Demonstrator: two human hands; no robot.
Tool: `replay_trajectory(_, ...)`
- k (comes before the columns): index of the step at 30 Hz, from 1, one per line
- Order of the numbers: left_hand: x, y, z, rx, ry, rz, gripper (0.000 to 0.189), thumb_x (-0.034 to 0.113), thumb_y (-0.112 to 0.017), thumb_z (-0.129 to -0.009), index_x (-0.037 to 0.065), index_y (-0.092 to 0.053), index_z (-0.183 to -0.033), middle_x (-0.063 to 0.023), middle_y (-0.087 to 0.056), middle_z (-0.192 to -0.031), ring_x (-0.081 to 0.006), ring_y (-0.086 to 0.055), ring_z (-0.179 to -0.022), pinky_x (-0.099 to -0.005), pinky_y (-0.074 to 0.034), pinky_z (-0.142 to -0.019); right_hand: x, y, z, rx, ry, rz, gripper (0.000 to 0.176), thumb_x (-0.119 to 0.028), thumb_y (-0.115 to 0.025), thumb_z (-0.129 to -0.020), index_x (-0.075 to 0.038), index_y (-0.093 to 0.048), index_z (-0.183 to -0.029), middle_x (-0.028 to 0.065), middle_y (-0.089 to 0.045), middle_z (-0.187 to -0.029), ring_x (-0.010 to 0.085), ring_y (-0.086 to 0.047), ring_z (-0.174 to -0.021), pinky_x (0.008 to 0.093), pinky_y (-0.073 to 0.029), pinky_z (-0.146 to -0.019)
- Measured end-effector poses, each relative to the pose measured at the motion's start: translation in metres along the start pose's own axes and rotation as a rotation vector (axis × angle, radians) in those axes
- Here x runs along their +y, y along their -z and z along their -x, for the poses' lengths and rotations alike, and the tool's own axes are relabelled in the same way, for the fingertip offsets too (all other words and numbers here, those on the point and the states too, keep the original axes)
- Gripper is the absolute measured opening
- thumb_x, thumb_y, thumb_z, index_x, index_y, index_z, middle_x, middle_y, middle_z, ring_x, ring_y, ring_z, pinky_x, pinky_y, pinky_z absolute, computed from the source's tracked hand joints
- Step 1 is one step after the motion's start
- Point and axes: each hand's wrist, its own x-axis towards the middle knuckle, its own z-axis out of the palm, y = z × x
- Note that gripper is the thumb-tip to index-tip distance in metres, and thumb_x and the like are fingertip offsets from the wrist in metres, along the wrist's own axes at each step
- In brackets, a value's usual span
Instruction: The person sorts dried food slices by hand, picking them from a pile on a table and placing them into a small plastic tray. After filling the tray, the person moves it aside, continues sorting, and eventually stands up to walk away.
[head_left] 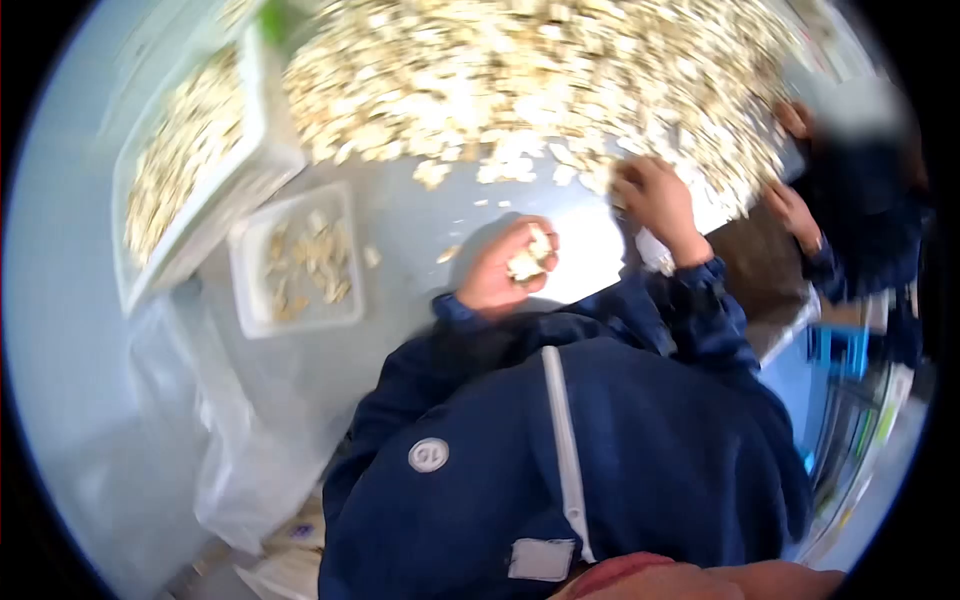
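Note:
A big heap of small pale, flat pieces [540,80] covers the far part of a light table [420,215]. My left hand [505,265] is curled around a small bunch of these pale pieces, held just above the table near my chest. At the heap's near edge, my right hand [655,200] rests with fingers bent down onto the pieces; whether it grips any is hidden. Both my sleeves are dark blue.
A small white tray [250,300] with a few pieces lies left of my left hand. Behind it a larger white tray [255,110] full of pieces stands tilted. Clear plastic sheeting [230,420] hangs at lower left. Another person's hands [795,215] work the heap's right edge.

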Motion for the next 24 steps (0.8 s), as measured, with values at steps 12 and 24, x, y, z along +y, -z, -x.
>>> replay_trajectory(12, -0.002, 0.008, -0.002, -0.096, -0.012, 0.097, 0.029, 0.033, -0.047, -0.112, 0.010, -0.059, -0.126, -0.0055, -0.064, -0.110, -0.0158, -0.065, -0.093, -0.0263, -0.047, -0.060, -0.085, -0.001, -0.052, -0.319, 0.014, -0.293, 0.024, -0.011, -0.069, -0.099, 0.003, -0.069, -0.120, 0.0132, -0.075, -0.103, 0.0170, -0.073, -0.095, 0.0294, -0.057, -0.085)
replay_trajectory(24, 0.001, 0.005, 0.005, -0.153, -0.232, -0.203, 0.027, 0.025, -0.046, -0.113, 0.006, -0.058, -0.128, -0.0059, -0.061, -0.112, -0.0157, -0.062, -0.095, -0.0235, -0.045, -0.059, -0.081, -0.021, -0.042, -0.068, 0.401, -0.129, 0.033, -0.014, -0.075, -0.095, -0.006, -0.071, -0.127, 0.0168, -0.069, -0.129, 0.0365, -0.066, -0.120, 0.0414, -0.053, -0.101)
